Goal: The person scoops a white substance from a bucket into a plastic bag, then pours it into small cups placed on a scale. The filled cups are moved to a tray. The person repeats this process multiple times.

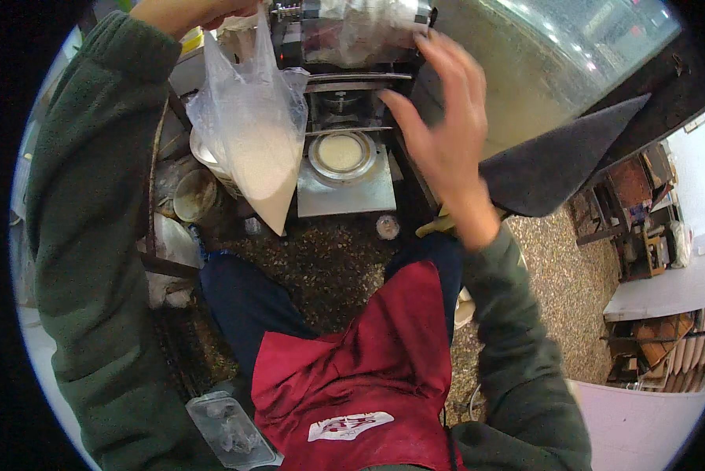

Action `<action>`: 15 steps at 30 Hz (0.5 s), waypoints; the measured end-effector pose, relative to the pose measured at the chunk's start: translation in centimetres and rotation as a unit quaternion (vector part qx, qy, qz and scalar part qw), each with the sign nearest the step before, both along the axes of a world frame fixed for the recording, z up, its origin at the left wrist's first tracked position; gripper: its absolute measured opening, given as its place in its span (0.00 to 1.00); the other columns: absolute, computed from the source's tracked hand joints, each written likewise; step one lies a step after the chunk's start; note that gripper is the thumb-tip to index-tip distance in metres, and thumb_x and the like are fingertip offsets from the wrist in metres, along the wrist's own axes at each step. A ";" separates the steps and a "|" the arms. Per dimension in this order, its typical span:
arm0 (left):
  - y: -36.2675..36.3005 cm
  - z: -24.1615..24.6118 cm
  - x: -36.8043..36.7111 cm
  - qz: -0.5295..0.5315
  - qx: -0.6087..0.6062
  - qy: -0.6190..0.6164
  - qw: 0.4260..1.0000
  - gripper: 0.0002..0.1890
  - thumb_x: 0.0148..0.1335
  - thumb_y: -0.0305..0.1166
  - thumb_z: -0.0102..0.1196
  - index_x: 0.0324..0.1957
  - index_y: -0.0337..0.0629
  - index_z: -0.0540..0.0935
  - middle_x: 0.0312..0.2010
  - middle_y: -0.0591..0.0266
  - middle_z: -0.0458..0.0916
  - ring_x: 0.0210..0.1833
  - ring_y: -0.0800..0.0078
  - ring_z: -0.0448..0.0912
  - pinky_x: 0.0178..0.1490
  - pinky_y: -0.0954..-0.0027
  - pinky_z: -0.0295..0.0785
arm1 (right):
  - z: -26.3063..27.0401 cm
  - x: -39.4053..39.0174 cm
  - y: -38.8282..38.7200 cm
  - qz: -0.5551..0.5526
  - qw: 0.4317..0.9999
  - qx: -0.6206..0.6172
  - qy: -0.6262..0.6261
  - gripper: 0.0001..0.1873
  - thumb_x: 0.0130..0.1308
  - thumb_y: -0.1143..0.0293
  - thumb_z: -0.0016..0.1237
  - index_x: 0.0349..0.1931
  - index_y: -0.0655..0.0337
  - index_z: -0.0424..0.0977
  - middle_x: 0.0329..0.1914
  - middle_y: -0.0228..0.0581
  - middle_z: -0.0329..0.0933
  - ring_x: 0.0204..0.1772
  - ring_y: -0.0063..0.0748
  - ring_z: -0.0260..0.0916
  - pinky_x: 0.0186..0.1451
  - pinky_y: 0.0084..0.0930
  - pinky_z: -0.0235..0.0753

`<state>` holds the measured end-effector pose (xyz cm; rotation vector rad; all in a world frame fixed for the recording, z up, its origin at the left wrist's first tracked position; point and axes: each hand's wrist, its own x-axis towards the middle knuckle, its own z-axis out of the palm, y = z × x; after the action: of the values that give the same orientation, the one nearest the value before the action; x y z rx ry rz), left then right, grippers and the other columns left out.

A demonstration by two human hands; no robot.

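Observation:
At the top edge of the view, my left hand (211, 13) grips the gathered top of a clear plastic bag (252, 129). Pale powder or fine grain fills the bag's lower part, which hangs down to a point. My right hand (446, 112) is raised with thumb and fingers spread, holding nothing. Its blurred fingertips are close to the right side of a machine (358, 35) wrapped in clear plastic; whether they touch it I cannot tell. Below the machine, a round metal dish (340, 154) with pale contents sits on a scale-like metal plate (347, 200).
A white tub (202, 147) stands partly behind the bag. A used bowl (195, 194) is on the left, and a plastic container (231, 430) lies lower left. A glass tank (541, 70) and a dark pointed panel (564, 159) flank my right arm. Speckled flooring (564, 259) extends right.

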<state>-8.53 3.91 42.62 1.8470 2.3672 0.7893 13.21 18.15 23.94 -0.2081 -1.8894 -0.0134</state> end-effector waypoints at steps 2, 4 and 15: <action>0.2 -0.4 -0.6 -0.009 0.002 0.014 1.000 0.25 0.71 0.37 0.64 0.64 0.32 0.82 0.26 0.59 0.83 0.21 0.75 0.78 0.25 0.68 0.74 | -6.2 2.7 -2.1 -0.020 0.979 -0.200 -0.020 0.33 0.64 0.69 0.70 0.69 0.63 0.73 0.72 0.48 0.75 0.73 0.40 0.72 0.75 0.39 0.71; 0.4 -1.0 -1.1 -0.046 0.033 0.054 0.997 0.24 0.71 0.37 0.64 0.63 0.31 0.83 0.27 0.57 0.83 0.21 0.74 0.77 0.26 0.67 0.74 | -12.3 4.3 -4.1 0.012 0.891 -0.454 -0.002 0.33 0.69 0.68 0.67 0.72 0.64 0.71 0.72 0.46 0.75 0.73 0.40 0.72 0.75 0.40 0.72; 0.1 -1.0 -0.3 -0.012 0.040 0.033 0.999 0.24 0.70 0.36 0.66 0.62 0.30 0.82 0.22 0.59 0.78 0.20 0.75 0.73 0.24 0.67 0.69 | -19.9 5.1 -8.1 0.232 0.562 -0.789 0.083 0.17 0.81 0.67 0.54 0.63 0.64 0.74 0.58 0.36 0.82 0.60 0.32 0.82 0.69 0.37 0.81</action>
<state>-8.80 4.00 41.66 1.9582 2.3795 0.8453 18.29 10.05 4.05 -0.8433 -1.1313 2.0383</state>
